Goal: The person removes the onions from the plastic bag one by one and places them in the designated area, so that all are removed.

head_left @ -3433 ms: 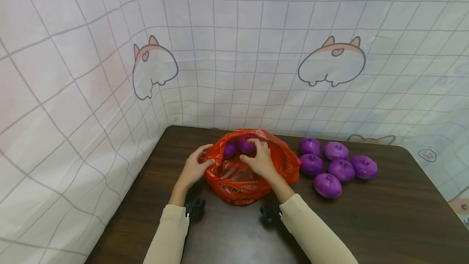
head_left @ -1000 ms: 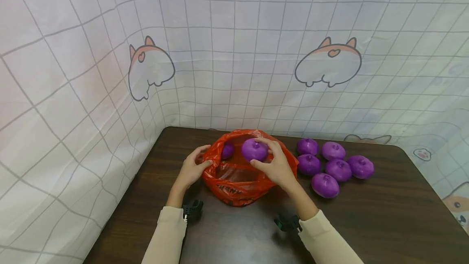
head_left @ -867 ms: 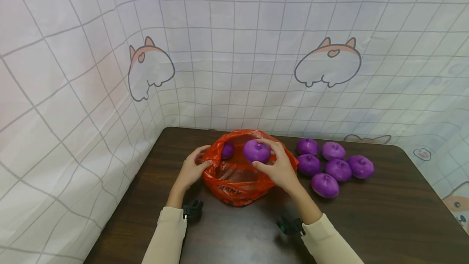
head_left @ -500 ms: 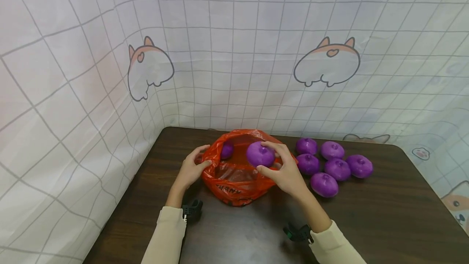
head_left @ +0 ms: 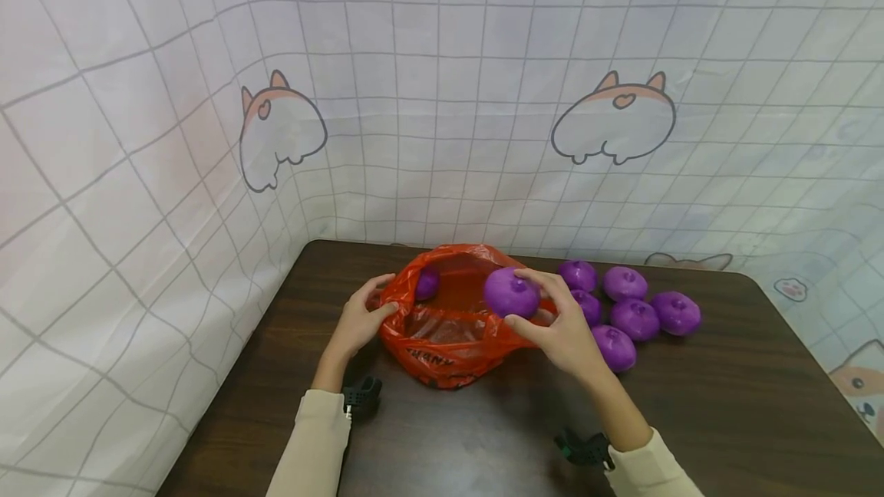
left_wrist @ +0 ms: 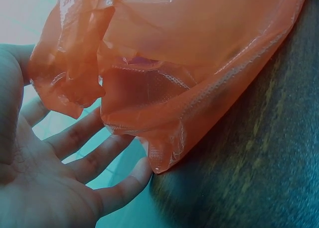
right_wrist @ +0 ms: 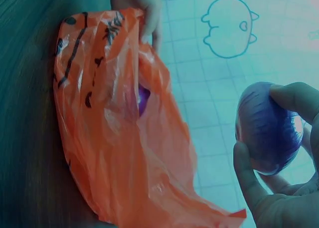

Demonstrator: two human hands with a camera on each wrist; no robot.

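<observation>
A glossy purple onion (head_left: 509, 294) is gripped between the thumb and fingers of my right hand (head_left: 562, 324). It is held up over the right part of the red plastic bag (head_left: 442, 363), whose mouth gapes upward. The right wrist view shows this onion (right_wrist: 266, 130) apart from the bag (right_wrist: 109, 138). My left hand (head_left: 359, 319) holds the bag's left rim with its thumb over the edge; in the left wrist view its other fingers (left_wrist: 94, 160) spread along the outside of the bag (left_wrist: 164, 103). A second purple onion (head_left: 427, 283) lies inside the bag, at the left.
Several more purple onions (head_left: 635, 319) sit grouped on the dark wooden table (head_left: 456, 443), right of the bag and partly behind my right hand. A white gridded cloth (head_left: 442, 136) with cartoon animals hangs behind the table and along its left side.
My right hand has taken an onion from inside the bag, raised it and moved it to the right. The left hand stays on the bag's rim.
</observation>
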